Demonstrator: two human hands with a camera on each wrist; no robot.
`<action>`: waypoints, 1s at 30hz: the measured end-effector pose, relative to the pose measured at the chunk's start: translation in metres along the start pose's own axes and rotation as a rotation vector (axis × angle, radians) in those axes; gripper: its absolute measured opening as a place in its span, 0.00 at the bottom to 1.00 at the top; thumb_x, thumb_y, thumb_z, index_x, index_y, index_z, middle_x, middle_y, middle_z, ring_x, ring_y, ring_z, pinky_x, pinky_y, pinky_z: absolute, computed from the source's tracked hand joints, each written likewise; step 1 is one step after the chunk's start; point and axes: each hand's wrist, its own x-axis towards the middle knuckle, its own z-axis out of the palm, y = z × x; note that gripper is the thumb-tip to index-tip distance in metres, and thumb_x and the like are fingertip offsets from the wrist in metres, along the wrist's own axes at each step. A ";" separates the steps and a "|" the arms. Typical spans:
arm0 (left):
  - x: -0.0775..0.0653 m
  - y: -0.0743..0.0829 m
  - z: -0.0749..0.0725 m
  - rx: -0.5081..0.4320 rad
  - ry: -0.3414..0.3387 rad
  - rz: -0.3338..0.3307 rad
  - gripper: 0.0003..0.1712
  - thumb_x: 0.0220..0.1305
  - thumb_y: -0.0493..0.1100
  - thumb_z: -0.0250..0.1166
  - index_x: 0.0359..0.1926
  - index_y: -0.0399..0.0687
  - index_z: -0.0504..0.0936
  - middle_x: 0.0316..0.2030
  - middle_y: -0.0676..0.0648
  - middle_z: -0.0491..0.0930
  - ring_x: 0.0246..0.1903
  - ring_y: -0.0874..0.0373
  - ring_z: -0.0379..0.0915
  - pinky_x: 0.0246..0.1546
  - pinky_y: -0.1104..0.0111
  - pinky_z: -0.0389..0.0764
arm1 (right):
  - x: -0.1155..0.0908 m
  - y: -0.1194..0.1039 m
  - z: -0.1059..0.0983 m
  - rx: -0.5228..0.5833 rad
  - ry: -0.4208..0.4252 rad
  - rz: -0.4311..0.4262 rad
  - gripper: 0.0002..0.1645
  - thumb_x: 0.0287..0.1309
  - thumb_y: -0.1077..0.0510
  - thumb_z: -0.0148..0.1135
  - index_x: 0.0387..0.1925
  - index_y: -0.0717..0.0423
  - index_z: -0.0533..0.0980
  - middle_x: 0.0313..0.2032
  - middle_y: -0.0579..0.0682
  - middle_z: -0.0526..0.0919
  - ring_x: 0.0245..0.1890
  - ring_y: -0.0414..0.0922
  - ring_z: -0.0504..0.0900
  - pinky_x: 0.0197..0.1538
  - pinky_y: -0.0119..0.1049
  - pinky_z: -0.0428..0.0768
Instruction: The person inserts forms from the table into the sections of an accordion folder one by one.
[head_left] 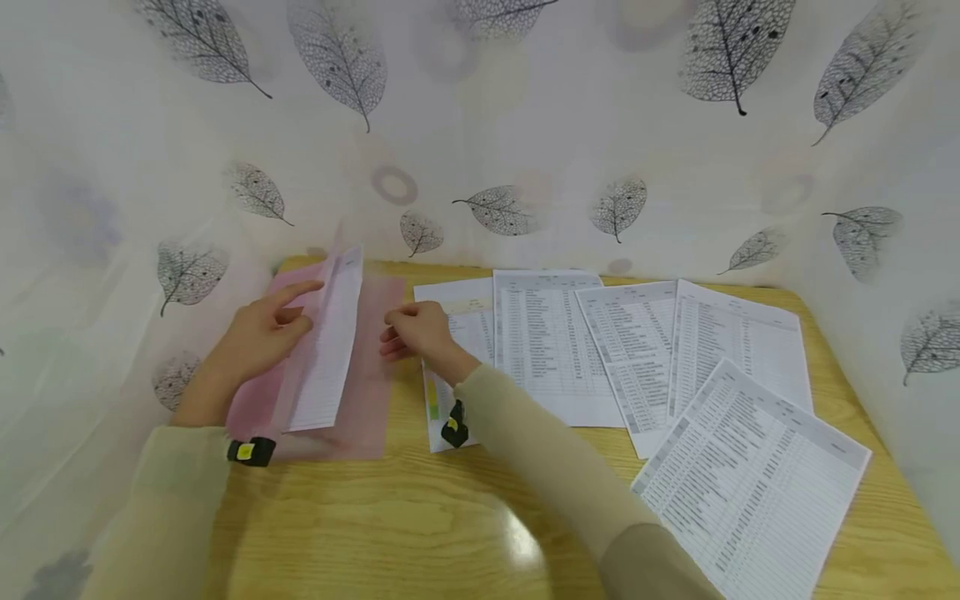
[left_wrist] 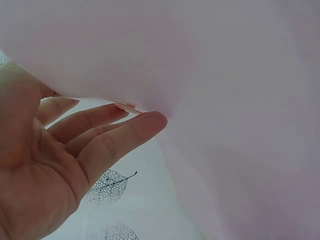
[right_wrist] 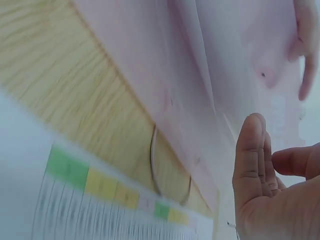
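On the table's left lies an opened pink translucent folder (head_left: 375, 375), its raised cover tilted upright. A white printed sheet (head_left: 330, 350) stands tilted against that cover. My left hand (head_left: 258, 337) touches the cover's outer side with extended fingers, thumb and index finger apart. In the left wrist view, the fingertips meet the pink cover (left_wrist: 235, 100), which fills much of that view. My right hand (head_left: 420, 333) hovers by the folder's right edge, apart from the sheet. The right wrist view shows its fingers (right_wrist: 250, 165) fairly straight, with the thumb apart and nothing held.
Several printed sheets spread rightward: one with coloured cells (head_left: 468, 329) under the right forearm, a wider one (head_left: 555, 350), two overlapping ones (head_left: 630, 350) (head_left: 742, 342), and an angled one (head_left: 753, 475) near the front. Leaf-patterned curtain (head_left: 555, 150) hangs behind the wooden table (head_left: 360, 517).
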 end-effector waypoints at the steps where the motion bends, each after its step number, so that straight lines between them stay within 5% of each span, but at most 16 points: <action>1: 0.000 0.001 0.000 0.003 0.000 0.003 0.31 0.79 0.45 0.55 0.79 0.54 0.67 0.71 0.25 0.70 0.64 0.29 0.76 0.54 0.39 0.79 | -0.001 0.000 -0.007 0.001 0.002 -0.001 0.15 0.70 0.61 0.59 0.51 0.69 0.81 0.25 0.54 0.86 0.19 0.42 0.85 0.28 0.37 0.87; 6: 0.002 0.002 0.000 0.003 0.015 0.015 0.31 0.79 0.45 0.55 0.79 0.52 0.68 0.69 0.26 0.72 0.63 0.30 0.77 0.53 0.44 0.79 | -0.009 0.000 -0.044 -0.009 -0.015 -0.012 0.19 0.70 0.61 0.60 0.54 0.73 0.80 0.25 0.51 0.85 0.20 0.41 0.86 0.28 0.35 0.87; 13: 0.001 -0.002 -0.002 0.010 0.035 0.010 0.30 0.78 0.45 0.55 0.78 0.52 0.69 0.68 0.27 0.74 0.59 0.35 0.80 0.43 0.71 0.73 | -0.028 0.001 -0.095 -0.083 -0.013 -0.009 0.23 0.73 0.57 0.60 0.59 0.72 0.79 0.28 0.51 0.86 0.23 0.41 0.87 0.32 0.37 0.88; 16: 0.000 -0.003 -0.003 0.015 0.034 0.006 0.30 0.78 0.45 0.55 0.78 0.52 0.70 0.68 0.27 0.75 0.56 0.38 0.81 0.40 0.76 0.71 | -0.034 0.004 -0.116 -0.103 0.014 0.003 0.23 0.73 0.56 0.60 0.59 0.71 0.79 0.29 0.51 0.87 0.23 0.41 0.87 0.33 0.37 0.88; 25: -0.002 -0.003 -0.002 0.031 0.056 0.020 0.29 0.77 0.45 0.56 0.77 0.51 0.71 0.65 0.26 0.76 0.42 0.69 0.74 0.37 0.77 0.72 | -0.052 0.006 -0.179 -0.117 0.103 0.003 0.24 0.73 0.56 0.60 0.60 0.71 0.78 0.30 0.51 0.87 0.25 0.41 0.88 0.34 0.37 0.89; 27: -0.002 -0.003 -0.002 0.030 0.058 0.023 0.29 0.78 0.45 0.56 0.76 0.51 0.71 0.65 0.26 0.76 0.41 0.69 0.74 0.37 0.76 0.72 | -0.059 0.006 -0.195 -0.116 0.123 0.004 0.25 0.74 0.56 0.60 0.61 0.71 0.77 0.31 0.51 0.87 0.26 0.41 0.88 0.35 0.37 0.89; 30: -0.002 -0.002 0.000 0.026 0.049 0.021 0.30 0.78 0.45 0.55 0.77 0.51 0.70 0.68 0.25 0.74 0.46 0.56 0.81 0.37 0.77 0.71 | -0.071 0.003 -0.220 -0.116 0.156 -0.001 0.26 0.74 0.55 0.60 0.63 0.71 0.76 0.32 0.49 0.87 0.26 0.41 0.88 0.36 0.36 0.89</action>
